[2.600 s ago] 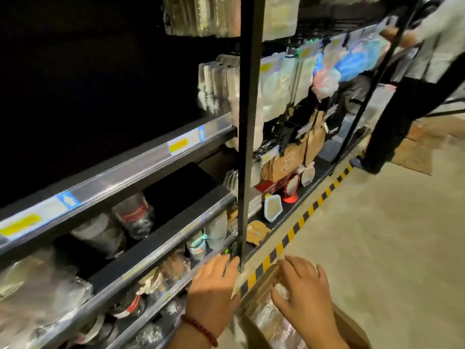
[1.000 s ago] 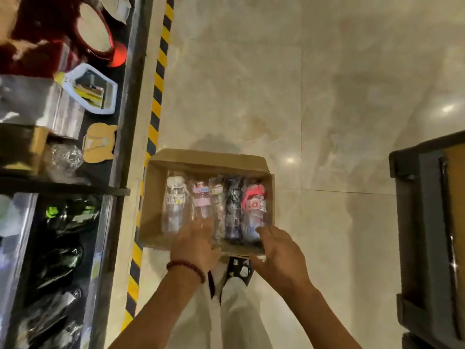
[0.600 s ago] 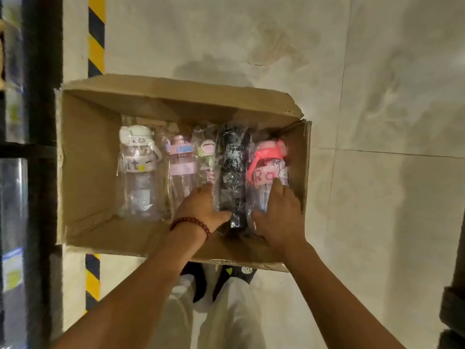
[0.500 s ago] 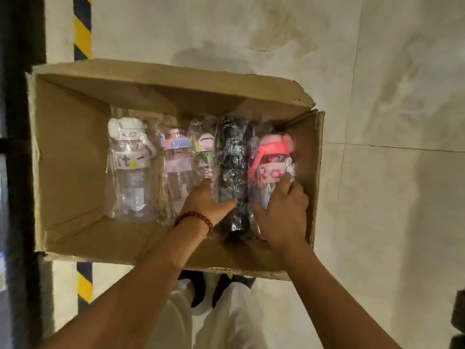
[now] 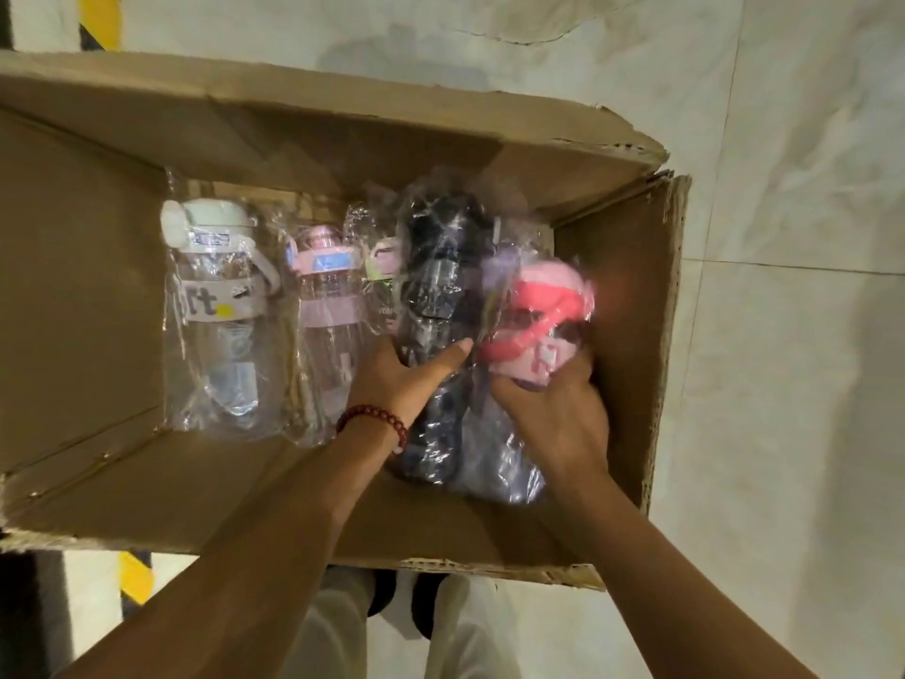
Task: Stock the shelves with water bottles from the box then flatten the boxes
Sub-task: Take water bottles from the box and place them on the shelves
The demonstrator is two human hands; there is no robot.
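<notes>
"Two hands are down in the box [image 5: 622, 296]. What is each one doing?"

"The left hand [image 5: 399, 379], the one with the red bead bracelet [image 5: 374, 423], wraps its thumb and fingers around the black bottle [image 5: 440, 286]. The right hand [image 5: 553, 414] curls around the bottom of the pink bottle [image 5: 536, 316]. Both hands hold tight."

"Why does the person grab them low down like that?"

"Probably so one bottle fits in each hand. The pink bottle looks tipped up and blurry, so it seems to be coming out first. The bottles sit in shiny plastic bags, and those may be slippery, so a full grip looks safer."

"Where are the other bottles?"

"Three more lie flat on the box floor, side by side. The clear bottle with the white lid [image 5: 215, 306] is farthest left. Next is the bottle with the pink lid [image 5: 325, 296]. A small one with a green bit [image 5: 384, 281] is squeezed right against the black bottle."

"Does anything get in the way?"

"The right wall of the box is just beside the pink bottle, so there is little room on that side. The small bottle touches the black one, so it may get dragged along. The far flap [image 5: 343, 120] leans in over the bottle tops."

"What is around the box?"

"It sits on a pale tile floor [image 5: 793, 188]. A yellow and black stripe [image 5: 98, 22] runs along the left. The person's feet [image 5: 406, 600] show below the box. The shelves are not in sight."
</notes>
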